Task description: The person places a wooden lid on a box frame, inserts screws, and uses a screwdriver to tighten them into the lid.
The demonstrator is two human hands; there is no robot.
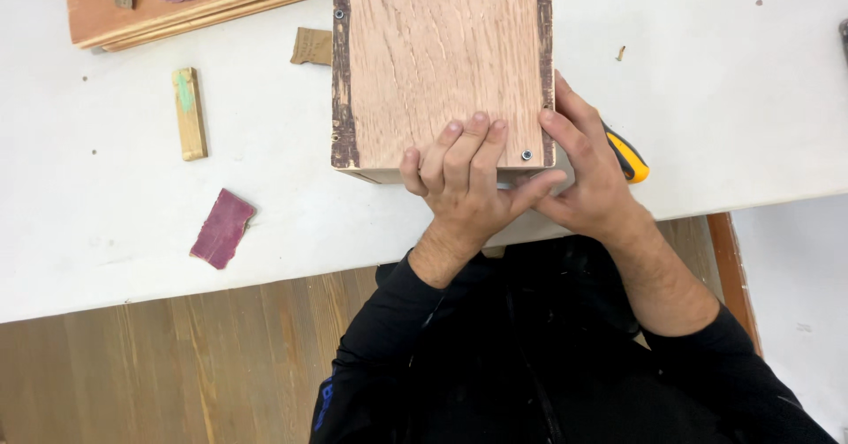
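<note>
Wooden box [442,68]: left hand [459,179] flat on top, fingers extended. Right hand [579,170] clasps the near corner (yellow-handled tool [629,157] beneath); steadiest braced on white table [106,232].

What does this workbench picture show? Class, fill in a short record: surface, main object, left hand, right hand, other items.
Surface: white table
Main object: wooden box, screws at its corners
Left hand: fingers flat on the box's near edge
Right hand: gripping the box's near right corner
Other items: maroon sandpaper piece; small wood block; yellow-and-black tool handle behind the right hand; boards at far left
</note>
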